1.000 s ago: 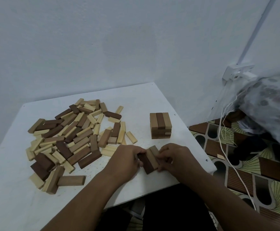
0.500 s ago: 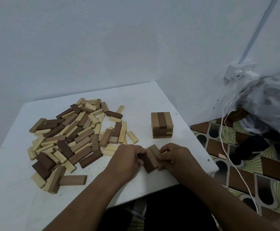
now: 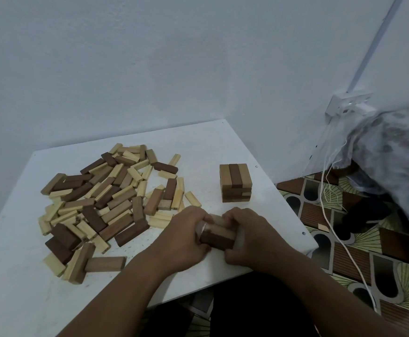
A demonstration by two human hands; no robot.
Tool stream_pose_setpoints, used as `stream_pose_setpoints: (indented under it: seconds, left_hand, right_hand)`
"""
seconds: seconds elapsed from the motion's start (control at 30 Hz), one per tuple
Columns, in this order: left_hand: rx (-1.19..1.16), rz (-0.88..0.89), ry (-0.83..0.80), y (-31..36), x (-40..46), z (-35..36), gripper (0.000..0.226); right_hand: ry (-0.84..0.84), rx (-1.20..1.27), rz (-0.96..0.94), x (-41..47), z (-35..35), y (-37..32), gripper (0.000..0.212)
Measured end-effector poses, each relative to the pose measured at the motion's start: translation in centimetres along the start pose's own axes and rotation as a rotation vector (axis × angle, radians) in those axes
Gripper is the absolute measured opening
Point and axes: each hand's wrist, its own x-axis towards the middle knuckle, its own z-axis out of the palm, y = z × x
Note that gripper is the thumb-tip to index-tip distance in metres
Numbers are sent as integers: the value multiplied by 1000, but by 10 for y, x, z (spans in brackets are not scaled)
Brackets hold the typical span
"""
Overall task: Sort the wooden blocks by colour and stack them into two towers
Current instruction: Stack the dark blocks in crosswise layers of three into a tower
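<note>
Near the front edge of the white table [image 3: 16, 276], the left hand [image 3: 181, 239] and right hand [image 3: 252, 242] clasp a small bundle of brown blocks [image 3: 219, 235] from either end, fingers curled round it. The bundle's long axis runs left to right between the palms, tipped slightly down toward the right, a dark block lowest. Behind it stands a short brown tower [image 3: 235, 182], its top blocks pointing away. The mixed pile of loose blocks [image 3: 101, 203] sprawls to the left.
</note>
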Motion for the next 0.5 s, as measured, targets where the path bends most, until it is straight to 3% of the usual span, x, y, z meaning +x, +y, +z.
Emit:
stream_pose_setpoints:
  seconds: [0.13,0.3,0.5]
  left_hand:
    - [-70,-13,-135,7,-3,-8,70]
    - [-105,-49,-145,13,-5,-10,77]
    - [-253,-69,-75,13,-3,-13,80]
  right_hand:
    - [-69,10,-30,-1,-4,4,44]
    - [-18,4,-23,-7,-9,15,58]
    - [85,102,-14,-13,-11,19,57]
